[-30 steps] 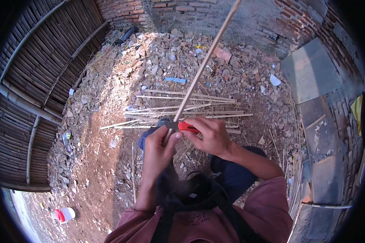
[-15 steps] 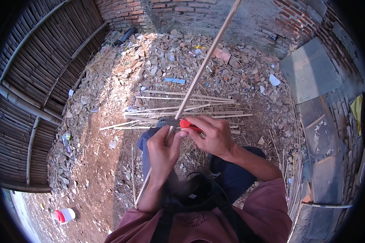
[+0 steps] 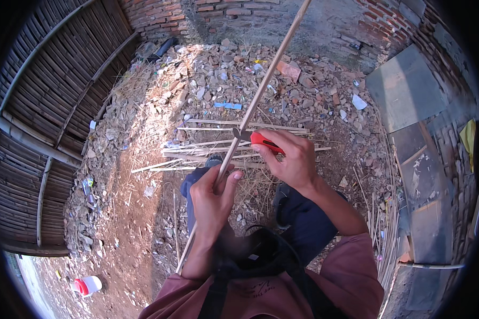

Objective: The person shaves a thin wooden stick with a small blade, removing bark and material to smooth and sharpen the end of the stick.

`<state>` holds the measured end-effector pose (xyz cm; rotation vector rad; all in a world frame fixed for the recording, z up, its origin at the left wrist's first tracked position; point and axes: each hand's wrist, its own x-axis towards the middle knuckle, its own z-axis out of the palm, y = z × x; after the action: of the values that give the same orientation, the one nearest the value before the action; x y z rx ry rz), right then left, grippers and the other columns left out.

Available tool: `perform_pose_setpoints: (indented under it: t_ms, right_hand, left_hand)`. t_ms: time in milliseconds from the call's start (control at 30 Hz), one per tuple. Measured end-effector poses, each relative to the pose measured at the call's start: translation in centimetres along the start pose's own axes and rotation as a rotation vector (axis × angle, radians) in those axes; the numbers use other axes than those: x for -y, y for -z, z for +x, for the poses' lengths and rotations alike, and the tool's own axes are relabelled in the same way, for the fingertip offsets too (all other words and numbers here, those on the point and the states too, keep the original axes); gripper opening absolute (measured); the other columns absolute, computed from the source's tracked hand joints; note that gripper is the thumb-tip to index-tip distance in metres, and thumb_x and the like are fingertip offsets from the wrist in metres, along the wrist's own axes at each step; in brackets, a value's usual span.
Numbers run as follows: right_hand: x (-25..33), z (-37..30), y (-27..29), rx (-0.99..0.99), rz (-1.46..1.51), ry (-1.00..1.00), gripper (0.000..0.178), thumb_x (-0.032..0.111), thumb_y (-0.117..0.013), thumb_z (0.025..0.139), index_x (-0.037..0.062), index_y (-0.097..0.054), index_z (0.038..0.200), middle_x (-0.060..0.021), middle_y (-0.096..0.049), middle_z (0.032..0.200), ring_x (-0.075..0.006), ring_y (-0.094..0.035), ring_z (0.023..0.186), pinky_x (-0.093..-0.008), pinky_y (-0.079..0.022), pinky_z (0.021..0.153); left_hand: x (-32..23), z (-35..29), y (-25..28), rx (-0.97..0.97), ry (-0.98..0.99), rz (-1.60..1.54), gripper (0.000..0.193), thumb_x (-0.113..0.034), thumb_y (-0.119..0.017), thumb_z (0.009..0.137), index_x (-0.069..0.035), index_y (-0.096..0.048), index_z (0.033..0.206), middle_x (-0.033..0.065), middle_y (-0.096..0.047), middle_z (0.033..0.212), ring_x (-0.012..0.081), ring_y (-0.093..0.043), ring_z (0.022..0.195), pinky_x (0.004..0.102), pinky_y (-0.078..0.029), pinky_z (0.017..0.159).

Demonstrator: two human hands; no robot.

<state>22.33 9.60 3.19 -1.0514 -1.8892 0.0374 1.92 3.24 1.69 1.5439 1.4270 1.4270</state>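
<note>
- Bamboo strip: we are holding this long pale strip slanting from the top of the view down past our left wrist, above the rubble ground.
- Split sticks: we are seeing them lying across the ground beyond our hands.
- Left hand: we are closing its fingers around the strip.
- Right hand: we are gripping the red-handled knife.
- Knife blade: we are pressing it against the strip.
</note>
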Motion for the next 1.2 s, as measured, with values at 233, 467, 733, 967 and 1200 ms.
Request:
perform_pose_setpoints:
  t_ms: [233, 467, 733, 967, 1200]
  right_hand:
    - [-0.4, 0.3, 0.1, -0.011, 0.033, -0.011, 0.029, 0.030, -0.083, 0.097, 0.0068, -0.081, 0.114, -0.0091, -0.080, 0.093, -0.0245, -0.077, 0.072, -0.0360, -0.059, 0.062]
    - [-1.7, 0.8, 0.2, 0.009, 0.038, -0.040, 0.028, 0.030, -0.082, 0.097, 0.0065, -0.081, 0.112, -0.0113, -0.081, 0.092, -0.0264, -0.077, 0.072, -0.0372, -0.059, 0.064]
    - [-6.3, 2.4, 1.2, -0.043, 0.000, -0.269, 0.033, 0.034, -0.081, 0.099, 0.0046, -0.082, 0.114, -0.0132, -0.078, 0.081, -0.0229, -0.074, 0.068, -0.0354, -0.054, 0.062]
    - [-10.9, 2.3, 2.1, -0.082, -0.060, -0.301, 0.033, 0.035, -0.080, 0.100, 0.0061, -0.083, 0.116, -0.0123, -0.079, 0.081, -0.0196, -0.072, 0.066, -0.0332, -0.052, 0.063]
    - [-18.3, 2.8, 4.8, -0.243, -0.100, -0.612, 0.037, 0.037, -0.074, 0.104, 0.0050, -0.081, 0.121, -0.0127, -0.083, 0.095, -0.0174, -0.077, 0.083, -0.0320, -0.057, 0.075]
  left_hand:
    - [-0.1, -0.4, 0.9, 0.018, -0.011, 0.205, 0.025, -0.020, -0.069, 0.108, 0.001, -0.080, 0.115, 0.0107, -0.068, 0.072, 0.0141, -0.056, 0.060, 0.0340, -0.044, 0.058]
    - [-0.2, -0.9, 1.4, 0.045, 0.015, 0.246, 0.024, -0.018, -0.066, 0.109, 0.002, -0.078, 0.114, 0.0171, -0.065, 0.070, 0.0247, -0.061, 0.056, 0.0388, -0.047, 0.059]
    - [1.7, -3.0, 2.4, 0.045, -0.018, 0.297, 0.028, -0.023, -0.065, 0.111, 0.000, -0.081, 0.112, 0.0136, -0.063, 0.066, 0.0187, -0.053, 0.055, 0.0370, -0.042, 0.055]
    - [3.3, -5.8, 3.8, 0.127, 0.029, 0.332, 0.026, -0.019, -0.065, 0.110, 0.001, -0.081, 0.110, 0.0171, -0.069, 0.070, 0.0217, -0.059, 0.056, 0.0383, -0.045, 0.056]
    - [3.7, -8.5, 5.9, 0.194, 0.088, 0.401, 0.024, -0.018, -0.065, 0.109, 0.000, -0.081, 0.109, 0.0199, -0.071, 0.076, 0.0237, -0.063, 0.058, 0.0373, -0.046, 0.058]
